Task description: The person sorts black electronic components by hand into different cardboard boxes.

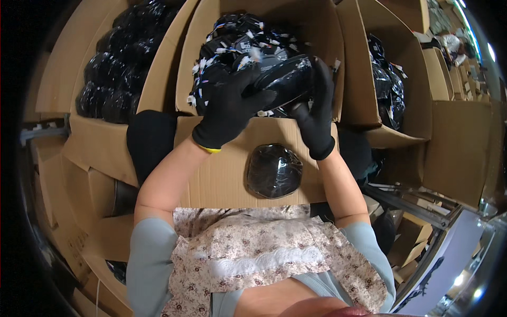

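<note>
Far left: a cardboard box (100, 142) full of shiny black bags (113, 68). Next along, left hand (229, 105) in a black glove, fingers curled tight around the near end of a black wrapped pack (282, 79). Held up over the middle box (317, 31), just above a heap of black parts with little white tags (232, 42). Right hand (317, 105), gloved in black too, clamped on the pack's other end, fingers over the top. Probably light, held up easily. Smooth and glossy wrap, so likely slippery; best gripped at both ends, like now. Seems firm inside, keeps its long round shape. Looks dark, shiny, a bit like a fat sausage in plastic film. Lower down, a round wrapped black thing (274, 170) resting on a cardboard flap (222, 174), apart from both hands. Far right: another box (412, 105) with more black bags (388, 84).
</note>
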`<state>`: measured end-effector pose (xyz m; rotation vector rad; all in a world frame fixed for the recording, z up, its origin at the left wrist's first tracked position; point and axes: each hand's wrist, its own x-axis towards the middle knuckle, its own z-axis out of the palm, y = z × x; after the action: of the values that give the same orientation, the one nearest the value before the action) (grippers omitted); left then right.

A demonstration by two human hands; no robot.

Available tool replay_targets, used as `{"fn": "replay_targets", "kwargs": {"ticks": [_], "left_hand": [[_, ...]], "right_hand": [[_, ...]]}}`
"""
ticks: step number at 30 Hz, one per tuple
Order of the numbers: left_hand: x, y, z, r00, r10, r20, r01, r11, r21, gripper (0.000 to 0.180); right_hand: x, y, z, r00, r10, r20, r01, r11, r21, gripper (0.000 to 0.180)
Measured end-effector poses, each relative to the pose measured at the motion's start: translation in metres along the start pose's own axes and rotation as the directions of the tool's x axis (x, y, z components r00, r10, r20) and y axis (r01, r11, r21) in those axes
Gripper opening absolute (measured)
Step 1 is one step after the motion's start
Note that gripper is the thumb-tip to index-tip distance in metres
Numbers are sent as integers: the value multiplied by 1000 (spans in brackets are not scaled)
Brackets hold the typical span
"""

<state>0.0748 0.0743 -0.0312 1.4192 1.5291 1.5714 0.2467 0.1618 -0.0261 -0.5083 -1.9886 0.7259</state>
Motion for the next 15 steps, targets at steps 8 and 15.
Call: {"fn": "replay_targets", "kwargs": {"ticks": [8, 15], "left_hand": [[-1, -26, 4, 999, -5, 52, 10, 995, -102, 28], [5, -26, 6, 982, 174, 77, -188, 948, 256, 33]], "right_hand": [[11, 15, -11, 863, 496, 91, -493, 791, 363, 18], [-2, 29, -5, 865, 500, 48, -479, 793, 378, 15]]}}
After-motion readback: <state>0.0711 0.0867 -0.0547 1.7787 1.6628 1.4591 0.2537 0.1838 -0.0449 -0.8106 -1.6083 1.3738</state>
